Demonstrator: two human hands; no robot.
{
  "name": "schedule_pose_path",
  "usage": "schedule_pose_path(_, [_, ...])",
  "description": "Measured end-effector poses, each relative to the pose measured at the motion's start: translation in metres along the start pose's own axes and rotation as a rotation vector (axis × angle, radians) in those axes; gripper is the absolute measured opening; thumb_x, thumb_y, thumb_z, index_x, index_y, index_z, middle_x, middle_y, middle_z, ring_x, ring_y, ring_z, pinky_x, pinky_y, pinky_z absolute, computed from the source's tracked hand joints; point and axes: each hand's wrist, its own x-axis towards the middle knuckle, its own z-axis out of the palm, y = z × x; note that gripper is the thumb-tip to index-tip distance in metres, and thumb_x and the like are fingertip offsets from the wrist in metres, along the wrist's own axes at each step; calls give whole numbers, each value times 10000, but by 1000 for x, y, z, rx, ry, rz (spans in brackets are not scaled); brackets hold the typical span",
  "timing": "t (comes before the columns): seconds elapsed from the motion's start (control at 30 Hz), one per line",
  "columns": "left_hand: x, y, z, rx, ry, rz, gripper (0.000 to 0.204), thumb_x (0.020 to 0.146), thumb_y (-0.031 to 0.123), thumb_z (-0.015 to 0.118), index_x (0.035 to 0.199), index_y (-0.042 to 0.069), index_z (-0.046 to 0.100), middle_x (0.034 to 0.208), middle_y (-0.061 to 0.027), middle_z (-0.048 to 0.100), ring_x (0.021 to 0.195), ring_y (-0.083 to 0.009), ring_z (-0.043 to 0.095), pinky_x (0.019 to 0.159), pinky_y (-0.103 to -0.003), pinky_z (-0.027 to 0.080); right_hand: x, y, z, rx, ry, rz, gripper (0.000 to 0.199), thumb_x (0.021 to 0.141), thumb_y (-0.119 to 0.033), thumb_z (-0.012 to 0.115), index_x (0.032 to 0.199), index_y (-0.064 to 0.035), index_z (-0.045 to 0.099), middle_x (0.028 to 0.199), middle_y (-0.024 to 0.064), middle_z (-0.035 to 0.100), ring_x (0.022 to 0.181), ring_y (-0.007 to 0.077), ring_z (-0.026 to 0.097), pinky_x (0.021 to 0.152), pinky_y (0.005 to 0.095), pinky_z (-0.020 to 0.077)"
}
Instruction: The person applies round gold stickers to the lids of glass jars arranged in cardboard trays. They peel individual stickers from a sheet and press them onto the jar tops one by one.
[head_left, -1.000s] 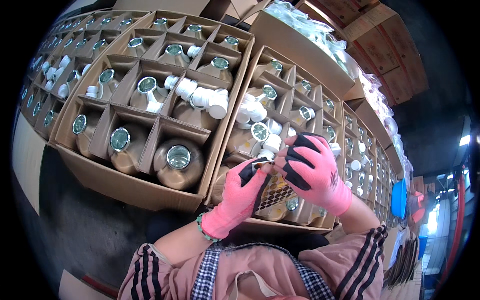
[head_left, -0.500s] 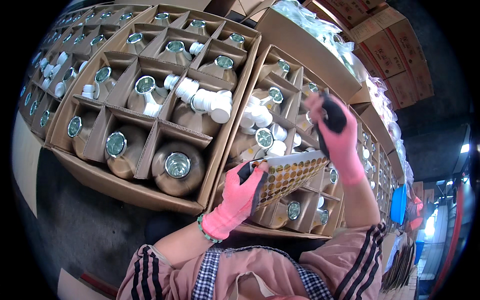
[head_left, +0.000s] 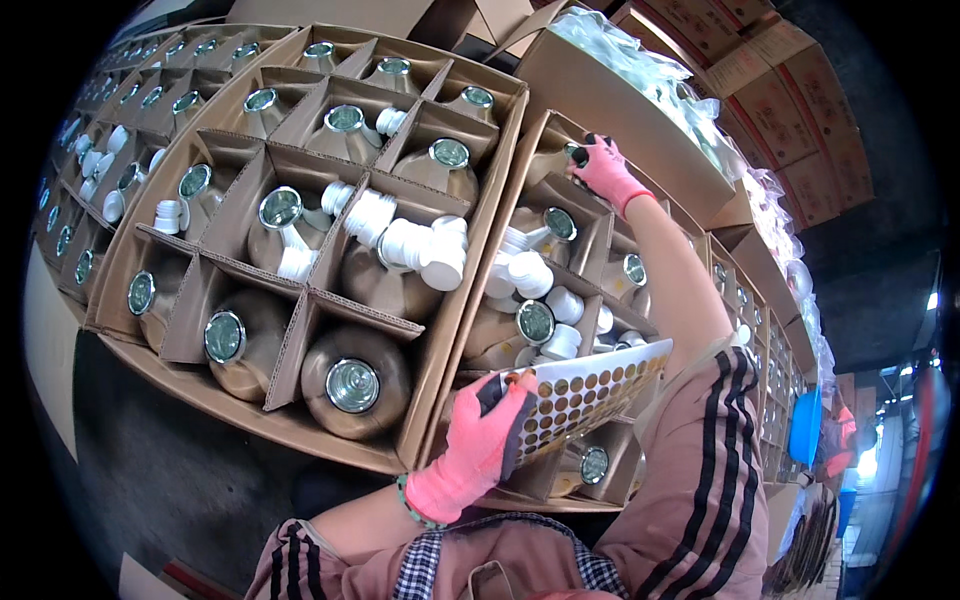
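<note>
My left hand (head_left: 478, 447), in a pink glove, holds a white sheet of small round gold stickers (head_left: 585, 394) over the near end of the right-hand cardboard box (head_left: 480, 300). My right hand (head_left: 603, 170), also in a pink glove, reaches to the far end of that box and its fingertips rest on the top of a bottle there. The box has cardboard dividers, and each cell holds a brown bottle with a silver foil seal (head_left: 536, 322). Loose white caps (head_left: 527, 270) lie among the bottles.
A second divided box (head_left: 250, 400) of sealed brown bottles and white caps (head_left: 415, 243) sits to the left, with more such boxes in rows beyond. Clear plastic bags (head_left: 640, 70) lie in a box at the back right. Stacked brown cartons (head_left: 790, 90) stand behind.
My right hand left the sticker sheet and moved up and away to the far end of the box. My left hand kept hold of the sheet.
</note>
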Motion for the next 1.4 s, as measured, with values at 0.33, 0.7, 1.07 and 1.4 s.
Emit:
schedule_pose_path(0.33, [-4, -3, -5, -18, 42, 28, 213, 843, 205, 557, 888, -1, 588, 705, 33, 549, 649, -30, 452, 578, -192, 392, 27, -26, 5, -546, -184, -245, 342, 665, -344, 649, 945, -150, 621, 1239, 62, 426, 1187, 317, 326, 937, 465, 310])
schedule_pose_path(0.7, [0, -11, -12, 20, -9, 63, 221, 836, 218, 558, 888, 7, 596, 718, 1, 574, 652, -47, 486, 594, -207, 405, -4, -5, -5, -57, 435, 232, 399, 594, -213, 721, 940, -78, 575, 1101, 130, 487, 1057, 304, 436, 884, 387, 372])
schedule_pose_path(1.07, [-12, -4, -22, -57, -149, -139, 212, 834, 192, 570, 923, 1, 588, 745, 22, 575, 675, -44, 488, 607, -199, 408, -311, -85, -75, 562, 412, 354, 313, 746, 10, 555, 1050, 17, 483, 1048, 114, 513, 960, 214, 509, 825, 301, 412])
schedule_pose_path(1.4, [-21, -2, -12, 207, -15, 12, 192, 866, 172, 501, 911, -6, 558, 796, -34, 577, 711, -88, 512, 638, -223, 406, -425, -159, -49, 574, 249, 552, 401, 661, -136, 565, 1026, 17, 499, 1090, 204, 480, 1050, 375, 423, 918, 422, 323])
